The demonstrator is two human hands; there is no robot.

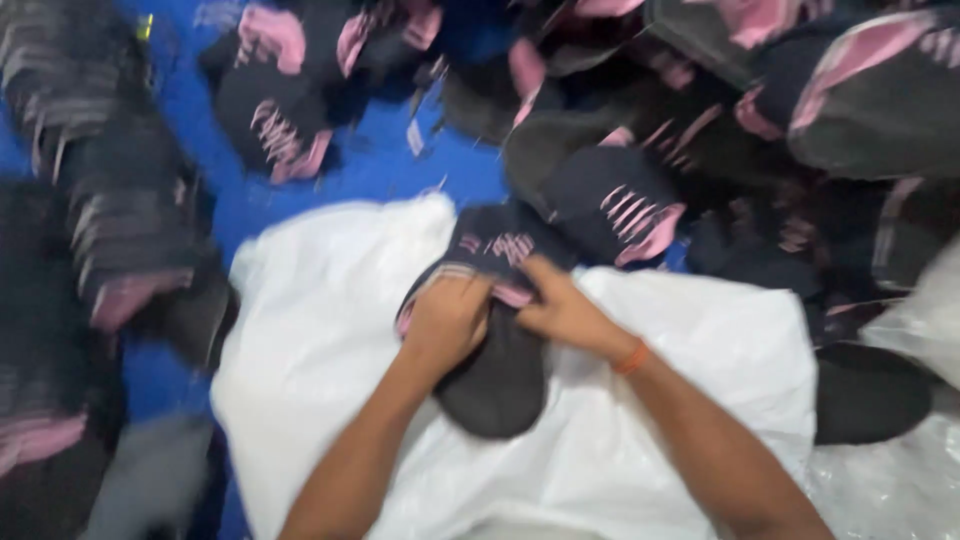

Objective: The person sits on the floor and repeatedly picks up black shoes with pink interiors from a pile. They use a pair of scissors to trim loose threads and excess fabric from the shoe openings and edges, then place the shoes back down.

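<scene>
Cap (495, 330) first: black with pink trim and pink stitched marks on the front, it lies on a white plastic sack (330, 330) in the middle of my head view, brim pointing back towards me. Both hands are on it. My left hand (447, 322) is curled over the crown's left side, fingers bent down and together, pressing into the fabric near the pink edge. My right hand (562, 308) comes in from the other side, with an orange band (631, 357) on the wrist; its fingertips are pinched on the cap's upper edge, just beside the left hand's knuckles. The two hands nearly touch there.

I see the sack spread wide under the cap, covering most of the lower middle of the picture, on a blue floor covering (370, 160). Around it lie many more caps of the same kind. One loose cap (615, 205) sits just beyond the held one, its pink marks facing up. Another (275, 120) lies well apart on the blue, upper left. A nested stack of caps (110, 170) runs down the left edge, blurred by motion. At the far right I make out clear plastic wrap (925, 310), near a heap of dark caps.
</scene>
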